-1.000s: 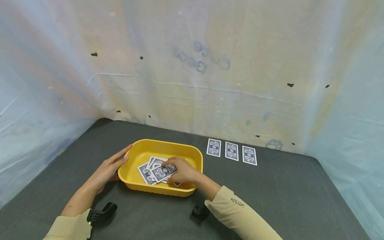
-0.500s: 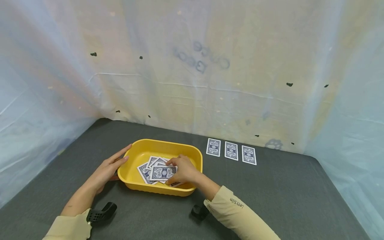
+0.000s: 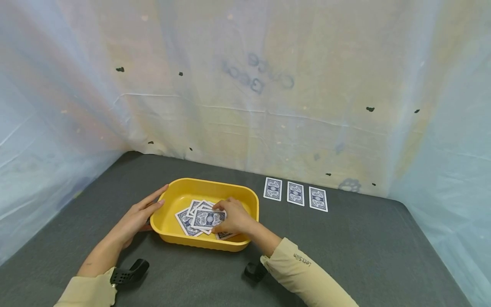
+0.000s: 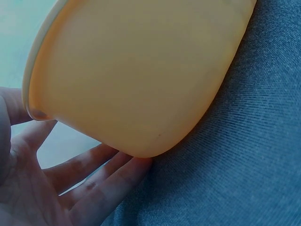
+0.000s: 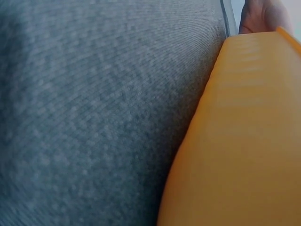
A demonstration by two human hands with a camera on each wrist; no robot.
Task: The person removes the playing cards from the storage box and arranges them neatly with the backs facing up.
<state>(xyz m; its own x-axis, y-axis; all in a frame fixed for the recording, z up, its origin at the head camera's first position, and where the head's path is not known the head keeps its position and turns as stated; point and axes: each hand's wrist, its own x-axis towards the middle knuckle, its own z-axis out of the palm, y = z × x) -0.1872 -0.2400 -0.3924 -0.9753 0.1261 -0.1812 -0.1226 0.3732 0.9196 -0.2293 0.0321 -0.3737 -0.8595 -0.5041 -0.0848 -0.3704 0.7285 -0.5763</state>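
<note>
The loose pile of blue-backed playing cards with white borders [image 3: 199, 219] lies inside the yellow oval plastic tub [image 3: 168, 230], on its floor, fanned and overlapping at odd angles. Judging by their look, the cards are thin, light, flexible and smooth-coated, so they will likely slide over one another and lie too flat against the tub floor to lift straight up. The surest hold seems to be a pinch at a free edge or corner, thumb under and fingers on top, after sliding a card off its neighbours. Each back shows an ornate blue pattern round a pale central oval.

The right hand [image 3: 234, 218] is down in the tub on the right side of the pile, its fingers curled over the topmost card [image 3: 208, 218], which it appears to pinch at its right edge; the thumb is hidden, so the hold beneath cannot be seen.

The left hand [image 3: 137, 217] rests against the tub's left outer wall with straight, relaxed fingers. In the left wrist view these fingers [image 4: 94, 181] lie flat under the curve of the tub [image 4: 141, 80].

The tub stands on a dark grey fabric-covered table [image 3: 364, 256]. To the right of the tub and slightly farther back, three more blue-backed cards [image 3: 296, 193] lie face down in a neat row, apart from each other. Behind the tub hangs a pale, stained plastic sheet [image 3: 245, 85].
</note>
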